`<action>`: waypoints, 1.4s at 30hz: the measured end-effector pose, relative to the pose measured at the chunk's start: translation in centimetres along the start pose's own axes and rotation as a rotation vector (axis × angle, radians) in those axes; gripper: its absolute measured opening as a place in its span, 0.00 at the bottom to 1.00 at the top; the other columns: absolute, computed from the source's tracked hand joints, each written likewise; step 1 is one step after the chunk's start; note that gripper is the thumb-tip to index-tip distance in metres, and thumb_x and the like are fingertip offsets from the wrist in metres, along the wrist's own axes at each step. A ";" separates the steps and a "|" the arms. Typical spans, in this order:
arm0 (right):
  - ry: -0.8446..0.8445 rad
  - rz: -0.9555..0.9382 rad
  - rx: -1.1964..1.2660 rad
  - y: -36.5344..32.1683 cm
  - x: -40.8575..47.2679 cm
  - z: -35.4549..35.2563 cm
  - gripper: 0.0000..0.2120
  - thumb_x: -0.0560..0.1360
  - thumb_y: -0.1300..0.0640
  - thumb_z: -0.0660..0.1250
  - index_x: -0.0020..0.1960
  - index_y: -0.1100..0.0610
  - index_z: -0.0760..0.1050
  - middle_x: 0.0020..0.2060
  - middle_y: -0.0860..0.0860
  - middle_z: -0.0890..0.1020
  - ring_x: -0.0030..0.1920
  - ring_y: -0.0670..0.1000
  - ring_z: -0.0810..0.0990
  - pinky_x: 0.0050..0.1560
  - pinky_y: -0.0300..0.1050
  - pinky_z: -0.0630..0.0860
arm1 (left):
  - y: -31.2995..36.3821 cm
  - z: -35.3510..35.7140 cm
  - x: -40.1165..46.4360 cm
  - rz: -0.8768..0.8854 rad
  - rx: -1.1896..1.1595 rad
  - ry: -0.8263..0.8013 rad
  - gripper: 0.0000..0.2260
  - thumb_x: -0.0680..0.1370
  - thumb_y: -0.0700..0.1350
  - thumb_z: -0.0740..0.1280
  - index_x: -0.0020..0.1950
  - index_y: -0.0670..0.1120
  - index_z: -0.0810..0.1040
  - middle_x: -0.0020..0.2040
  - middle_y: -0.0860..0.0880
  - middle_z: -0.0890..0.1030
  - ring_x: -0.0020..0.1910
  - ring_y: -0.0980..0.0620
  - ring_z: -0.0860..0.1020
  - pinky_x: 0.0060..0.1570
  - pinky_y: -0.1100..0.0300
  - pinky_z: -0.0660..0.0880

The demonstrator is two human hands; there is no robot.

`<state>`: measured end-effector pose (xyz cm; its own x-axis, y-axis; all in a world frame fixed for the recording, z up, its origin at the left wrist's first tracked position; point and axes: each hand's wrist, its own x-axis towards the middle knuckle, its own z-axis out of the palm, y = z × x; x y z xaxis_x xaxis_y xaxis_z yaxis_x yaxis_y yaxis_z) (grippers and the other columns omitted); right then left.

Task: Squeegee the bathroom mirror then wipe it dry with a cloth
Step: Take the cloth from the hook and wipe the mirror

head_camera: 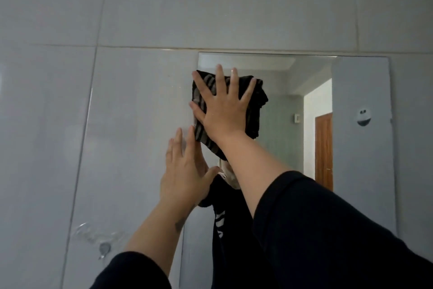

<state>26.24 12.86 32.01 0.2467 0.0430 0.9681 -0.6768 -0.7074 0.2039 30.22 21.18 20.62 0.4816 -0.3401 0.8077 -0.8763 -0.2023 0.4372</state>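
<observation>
The right hand (222, 106) presses a dark cloth (255, 110) flat against the mirror (360, 153), near the upper left corner of the glass. The fingers are spread wide and the palm lies on the cloth, so this grip is released: the hand pushes the cloth to the glass and does not clench it. The cloth is black with grey stripes, folded into a thick pad, and one end hangs down below the wrist. Its left edge lies about on the left edge of the mirror.

The left hand (185, 171) is lower and to the left, also with an open palm and straight fingers. It rests at the left edge of the mirror, partly on the grey wall tile (117, 124) beside it. Its grip is released and it holds nothing.

Both forearms are bare, with dark sleeves (328, 230) pushed back toward the elbows.

In the mirror a wooden door (324, 150) and a pale wall are reflected. On the tile at the lower left a small metal fitting (104, 248) is fixed. No squeegee shows in this view.
</observation>
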 end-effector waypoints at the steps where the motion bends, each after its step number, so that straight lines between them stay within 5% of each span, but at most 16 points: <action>1: -0.008 -0.038 -0.002 -0.6 -0.3 0.1 0.30 0.78 0.34 0.48 0.77 0.39 0.43 0.78 0.56 0.52 0.76 0.65 0.48 0.68 0.74 0.37 | -0.5 0.4 -0.8 -0.010 0.022 0.019 0.46 0.73 0.60 0.67 0.76 0.56 0.34 0.78 0.54 0.37 0.77 0.50 0.39 0.73 0.43 0.54; 7: 0.001 -0.146 0.037 -1.5 -3.3 0.5 0.26 0.79 0.36 0.48 0.76 0.38 0.52 0.77 0.55 0.58 0.76 0.65 0.53 0.68 0.73 0.37 | -2.0 2.8 -4.8 -0.134 0.057 -0.045 0.47 0.74 0.64 0.63 0.75 0.53 0.31 0.78 0.54 0.35 0.77 0.49 0.35 0.73 0.38 0.51; 14: -0.034 -0.147 -0.018 1.1 -6.5 0.3 0.27 0.78 0.36 0.49 0.76 0.36 0.50 0.77 0.55 0.57 0.76 0.64 0.53 0.64 0.79 0.41 | -2.3 3.4 -5.4 -0.160 0.029 -0.097 0.44 0.76 0.60 0.63 0.76 0.53 0.33 0.77 0.55 0.33 0.76 0.48 0.33 0.73 0.38 0.53; 23: -0.098 -0.020 -0.055 7.9 -9.3 -0.6 0.28 0.78 0.35 0.47 0.76 0.36 0.44 0.77 0.55 0.54 0.76 0.63 0.53 0.65 0.79 0.47 | -1.0 3.0 -5.2 -0.231 0.074 -0.154 0.44 0.77 0.39 0.63 0.75 0.52 0.30 0.76 0.54 0.29 0.75 0.45 0.32 0.73 0.45 0.52; 30: -0.138 0.167 -0.058 15.6 -12.0 -1.8 0.28 0.78 0.35 0.46 0.76 0.36 0.47 0.78 0.54 0.53 0.77 0.62 0.51 0.65 0.79 0.44 | -1.6 3.5 -5.2 -0.210 0.073 -0.123 0.41 0.78 0.45 0.62 0.76 0.51 0.32 0.77 0.53 0.32 0.76 0.44 0.34 0.74 0.44 0.49; 36: -0.136 0.373 -0.080 22.2 -15.3 -2.3 0.27 0.78 0.36 0.46 0.76 0.37 0.48 0.77 0.55 0.55 0.76 0.62 0.53 0.65 0.79 0.48 | -3.0 4.5 -5.1 -0.164 0.086 -0.090 0.43 0.76 0.57 0.64 0.76 0.51 0.34 0.78 0.52 0.36 0.77 0.43 0.37 0.75 0.43 0.47; 42: -0.114 0.521 -0.045 24.2 -19.9 -1.9 0.26 0.79 0.39 0.47 0.76 0.40 0.52 0.76 0.57 0.59 0.75 0.64 0.57 0.66 0.77 0.54 | -2.9 4.5 -4.9 -0.175 0.112 -0.089 0.44 0.75 0.59 0.65 0.77 0.51 0.35 0.78 0.52 0.36 0.77 0.42 0.40 0.74 0.40 0.49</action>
<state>3.62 -3.73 17.91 -0.0580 -0.3845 0.9213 -0.7582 -0.5834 -0.2912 30.49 19.25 13.63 0.6299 -0.3692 0.6833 -0.7745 -0.3642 0.5171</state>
